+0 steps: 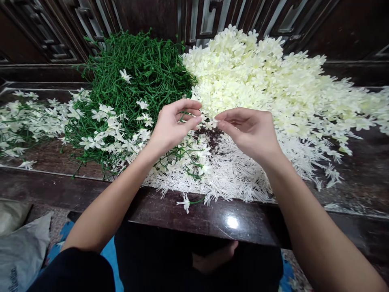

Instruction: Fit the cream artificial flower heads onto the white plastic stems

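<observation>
My left hand (pixel 173 125) pinches a thin green plastic stem (pixel 182 152) that trails down towards a sprig with small white flowers. My right hand (pixel 247 129) pinches a small cream flower head (pixel 209 124) right at the left fingertips. Both hands meet above a heap of white plastic stamen pieces (pixel 237 174) on the dark wooden table (pixel 212 217). A big pile of cream flower heads (pixel 273 81) lies behind the right hand. A mound of bare green stems (pixel 139 69) lies behind the left hand.
Finished sprigs with white flowers (pixel 100 129) spread over the table's left side. One loose sprig (pixel 186 201) lies at the front edge. Dark carved wooden panels (pixel 54 36) stand behind. A grey sack (pixel 21 247) sits on the floor at lower left.
</observation>
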Motion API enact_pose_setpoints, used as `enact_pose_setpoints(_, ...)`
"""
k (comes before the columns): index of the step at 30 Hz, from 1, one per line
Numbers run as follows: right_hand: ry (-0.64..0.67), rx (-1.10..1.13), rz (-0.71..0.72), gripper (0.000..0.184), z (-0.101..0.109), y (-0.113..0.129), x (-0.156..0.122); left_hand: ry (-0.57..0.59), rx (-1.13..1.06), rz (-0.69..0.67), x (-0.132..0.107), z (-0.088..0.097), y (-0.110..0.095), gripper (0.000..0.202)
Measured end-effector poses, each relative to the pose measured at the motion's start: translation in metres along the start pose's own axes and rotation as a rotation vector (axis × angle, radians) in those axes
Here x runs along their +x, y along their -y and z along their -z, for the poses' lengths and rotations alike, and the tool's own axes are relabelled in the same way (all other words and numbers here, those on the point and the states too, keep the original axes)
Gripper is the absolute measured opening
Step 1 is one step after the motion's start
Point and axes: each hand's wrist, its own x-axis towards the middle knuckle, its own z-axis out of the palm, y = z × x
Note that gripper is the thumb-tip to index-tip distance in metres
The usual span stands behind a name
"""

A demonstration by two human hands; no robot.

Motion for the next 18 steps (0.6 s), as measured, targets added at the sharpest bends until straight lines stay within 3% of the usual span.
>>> enact_pose_setpoints(4,0.143,0.204,-0.065,0.018,0.001,0.002,-0.001,0.124,0.057,-0.041,0.0,0.0,-0.004,0.011)
enact_pose_setpoints(10,0.132,0.205,-0.122,0.027,0.0,0.003,-0.001,0.147,0.067,-0.097,-0.002,0.0,-0.006,0.007)
enact_pose_setpoints(15,0.086,-0.123,-0.043,0.015,0.002,-0.002,-0.001,0.056,0.042,-0.036,-0.001,0.0,-0.006,0.008)
enact_pose_setpoints(18,0.2,-0.349,0.032,0.014,-0.002,-0.009,-0.003,0.023,0.008,0.002,0.0,-0.001,-0.005,0.011)
